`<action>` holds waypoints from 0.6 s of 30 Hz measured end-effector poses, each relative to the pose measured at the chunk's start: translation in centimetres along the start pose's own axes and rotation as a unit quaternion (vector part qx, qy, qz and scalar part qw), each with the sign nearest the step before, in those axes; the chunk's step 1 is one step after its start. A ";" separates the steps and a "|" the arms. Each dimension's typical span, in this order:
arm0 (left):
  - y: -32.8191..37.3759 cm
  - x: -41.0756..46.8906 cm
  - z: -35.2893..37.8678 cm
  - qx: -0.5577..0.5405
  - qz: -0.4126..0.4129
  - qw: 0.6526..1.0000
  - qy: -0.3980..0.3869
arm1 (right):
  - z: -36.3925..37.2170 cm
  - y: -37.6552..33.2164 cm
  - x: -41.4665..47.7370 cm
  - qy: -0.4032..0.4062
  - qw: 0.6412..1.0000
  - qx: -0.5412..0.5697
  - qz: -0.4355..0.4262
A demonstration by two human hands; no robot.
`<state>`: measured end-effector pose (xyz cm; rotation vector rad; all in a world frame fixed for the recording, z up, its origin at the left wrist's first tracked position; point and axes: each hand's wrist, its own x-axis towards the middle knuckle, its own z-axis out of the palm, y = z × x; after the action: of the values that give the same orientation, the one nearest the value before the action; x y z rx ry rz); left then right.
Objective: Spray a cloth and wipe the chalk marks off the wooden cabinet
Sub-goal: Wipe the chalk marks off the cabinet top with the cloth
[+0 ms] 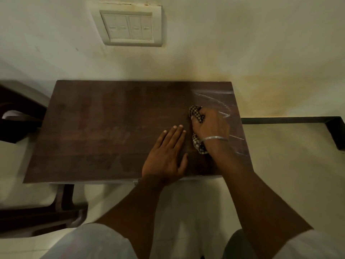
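Arms (130, 206): two bare arms reached in over the near edge of the cabinet (93, 109).
Cloth (196, 113): a checked cloth sat bunched on the cabinet top, near its right end.
Right hand (211, 126): it squeezed the cloth, fingers curled over it. Cloth poked out past the fingertips and under the wrist. Likely a tight hold for hard rubbing.
Left hand (166, 156): flat and loose on the cabinet top, just beside the cloth, holding nothing. It likely kept the cabinet from sliding.
Chalk marks (220, 103): white curvy lines on the cabinet's right end, just past the cloth.
Switch plate (128, 27): on the wall (242, 43) above the cabinet's back edge.
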<state>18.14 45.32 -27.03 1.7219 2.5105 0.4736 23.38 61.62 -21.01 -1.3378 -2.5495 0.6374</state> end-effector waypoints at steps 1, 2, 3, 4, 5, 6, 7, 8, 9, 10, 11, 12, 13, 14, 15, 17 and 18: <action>0.0 0.0 0.0 0.000 -0.002 1.000 -0.001 | -0.1 -0.2 0.4 -0.004 1.000 -0.001 0.000; 0.1 0.1 -0.1 0.001 -0.002 1.000 -0.002 | -0.2 -0.3 0.5 -0.006 1.000 0.000 0.000; 0.1 0.1 -0.1 0.001 -0.002 1.000 -0.005 | -0.3 -0.1 0.2 -0.010 1.000 0.002 -0.001; 0.1 0.1 -0.2 0.003 -0.003 1.000 -0.010 | -0.3 0.2 -0.4 -0.013 1.000 0.003 -0.004; 0.0 0.0 -0.2 0.005 -0.004 1.000 -0.016 | -0.3 0.7 -1.2 -0.016 1.000 0.003 -0.008; 0.0 0.0 -0.2 0.009 -0.004 1.000 -0.020 | -0.2 1.0 -2.0 -0.017 1.000 0.000 -0.012; 0.1 0.0 -0.2 0.010 -0.005 1.000 -0.020 | -0.2 1.3 -2.7 -0.016 1.000 -0.004 -0.014; 0.0 0.1 -0.2 0.008 -0.005 1.000 -0.019 | -0.1 1.5 -2.9 -0.009 1.000 -0.005 -0.016; 0.0 0.1 -0.2 0.006 -0.005 1.000 -0.017 | 0.0 1.4 -2.5 -0.004 1.000 -0.006 -0.016; 0.1 0.1 -0.3 0.003 -0.007 1.000 -0.015 | 0.0 1.1 -1.8 -0.001 1.000 -0.008 -0.016; 0.2 0.1 -0.3 0.002 -0.007 1.000 -0.014 | 0.1 0.7 -0.7 0.000 1.000 -0.008 -0.014; 0.2 0.1 -0.2 0.001 -0.007 1.000 -0.015 | 0.1 0.1 0.7 0.001 1.000 -0.005 -0.014; 0.2 0.1 -0.2 0.001 -0.009 1.000 -0.016 | 0.1 -0.4 1.9 -0.001 1.000 0.000 -0.016; 0.1 0.1 -0.2 0.001 -0.010 1.000 -0.018 | 0.0 -0.8 2.9 -0.006 1.000 0.003 -0.018; 0.1 0.0 -0.3 0.000 -0.011 1.000 -0.017 | 0.1 -1.1 3.5 -0.012 1.000 0.002 -0.018; 0.1 -0.1 -0.3 -0.002 -0.012 1.000 -0.019 | -0.1 -1.1 3.0 -0.015 1.000 -0.005 -0.018; 0.1 -0.1 -0.3 -0.001 -0.011 1.000 -0.021 | -0.2 -0.7 2.0 -0.007 1.000 -0.011 -0.018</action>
<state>18.22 45.24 -26.73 1.6839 2.4956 0.4340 21.77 63.00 -20.62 -1.2953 -2.5929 0.6161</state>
